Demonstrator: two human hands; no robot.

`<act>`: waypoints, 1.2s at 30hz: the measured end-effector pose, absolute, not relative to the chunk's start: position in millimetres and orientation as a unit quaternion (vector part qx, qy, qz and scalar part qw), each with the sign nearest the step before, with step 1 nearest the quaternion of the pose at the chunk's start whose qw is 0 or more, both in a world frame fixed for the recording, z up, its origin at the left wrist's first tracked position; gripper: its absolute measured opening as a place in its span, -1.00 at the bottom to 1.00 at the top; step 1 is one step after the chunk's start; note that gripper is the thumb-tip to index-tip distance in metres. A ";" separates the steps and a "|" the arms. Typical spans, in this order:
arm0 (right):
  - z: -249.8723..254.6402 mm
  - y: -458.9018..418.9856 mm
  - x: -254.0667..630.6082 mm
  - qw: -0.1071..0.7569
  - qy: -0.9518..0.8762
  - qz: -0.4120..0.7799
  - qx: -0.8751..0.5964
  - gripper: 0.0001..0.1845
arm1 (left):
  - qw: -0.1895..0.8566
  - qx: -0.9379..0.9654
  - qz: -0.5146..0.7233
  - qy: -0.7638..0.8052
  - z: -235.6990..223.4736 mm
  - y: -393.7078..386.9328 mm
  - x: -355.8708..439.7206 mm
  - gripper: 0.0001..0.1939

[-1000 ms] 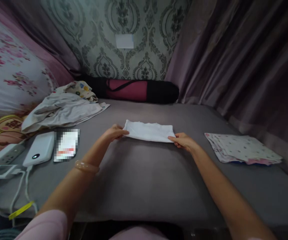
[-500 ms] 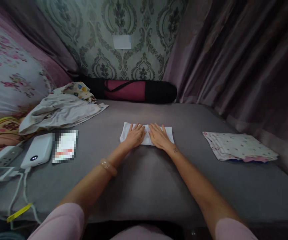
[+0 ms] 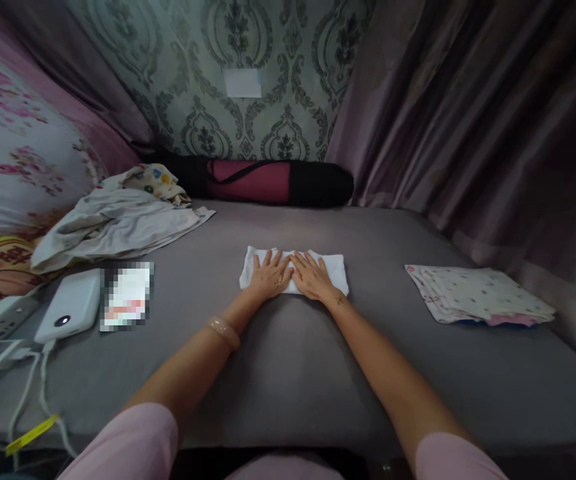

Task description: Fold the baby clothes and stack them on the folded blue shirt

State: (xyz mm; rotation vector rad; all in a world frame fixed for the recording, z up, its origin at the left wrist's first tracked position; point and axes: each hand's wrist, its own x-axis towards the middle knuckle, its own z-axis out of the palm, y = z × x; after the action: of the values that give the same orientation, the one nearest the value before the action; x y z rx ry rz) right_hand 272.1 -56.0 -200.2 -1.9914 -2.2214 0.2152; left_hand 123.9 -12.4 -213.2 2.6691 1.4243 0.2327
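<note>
A white folded cloth lies flat on the grey bed surface, straight ahead of me. My left hand rests palm down on its left half, fingers stretched and slightly spread. On the middle and right part lies my right hand, also flat with fingers apart. The two hands nearly meet, thumbs and index fingers close together. Both ends of the cloth stick out beyond the hands, while its middle is mostly covered.
To the right sits a stack of folded patterned cloths. Crumpled pale cloth lies at the left, above a white power bank, a power strip and cables. Along the wall rests a black and maroon bag.
My hands have slid toward each other on the cloth, the right one moving left. The cloth stays in nearly the same place.
</note>
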 end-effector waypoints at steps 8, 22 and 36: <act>-204.5 -55.3 274.9 0.090 -0.735 0.071 -0.669 -0.38 | 0.067 0.881 0.064 0.465 -212.2 -8.0 118.9 -0.38; -205.7 -69.1 311.8 0.065 -0.685 0.042 -0.724 -0.35 | -0.010 0.849 0.069 0.523 -206.5 -7.4 94.5 -0.33; -204.1 -70.3 331.1 0.082 -0.686 0.086 -0.718 -0.35 | 0.015 0.859 0.049 0.509 -202.9 1.9 81.6 -0.34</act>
State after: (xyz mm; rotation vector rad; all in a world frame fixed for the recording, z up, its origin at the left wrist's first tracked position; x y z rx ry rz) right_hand 331.1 -70.3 -204.1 -2.1454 -2.0485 0.2555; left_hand 81.6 1.9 -202.9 2.6738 1.5839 0.1525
